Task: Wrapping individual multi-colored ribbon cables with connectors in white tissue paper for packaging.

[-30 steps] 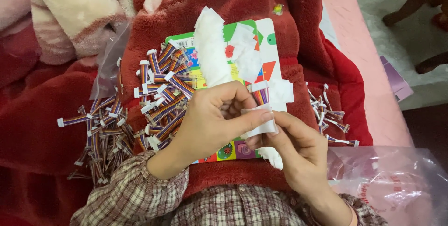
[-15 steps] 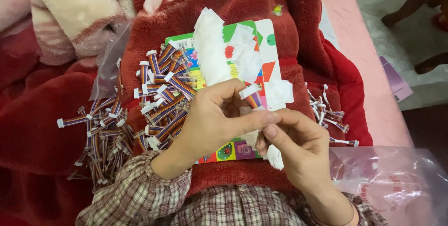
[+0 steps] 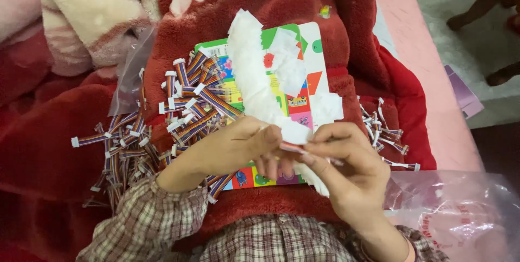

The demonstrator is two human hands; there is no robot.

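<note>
Your left hand (image 3: 238, 148) and right hand (image 3: 346, 164) meet right at the near edge of the colourful board book (image 3: 281, 78) lying on the red fleece blanket (image 3: 303, 2), and both grips are closed, pinching the same small cable piece (image 3: 292, 147) between thumb and fingertips. That piece sits right between the two hands, its ends covered by your fingers, so you can't really make out its plugs. A long strip of white paper (image 3: 252, 72) runs along the book from its far edge down to your fingers, with a few more white scraps (image 3: 325, 105) on the book's right half. Just left of the book, spilling onto its left edge, there's a big heap of rainbow ribbon cables with white plugs (image 3: 162, 126), and a clear plastic bag (image 3: 130, 78) pokes out beyond that heap. On the right of the book a smaller bunch of thin cables (image 3: 387, 132) lies on the blanket, and near your right wrist, well right of the book, sits another crinkly plastic bag (image 3: 460, 213).
</note>
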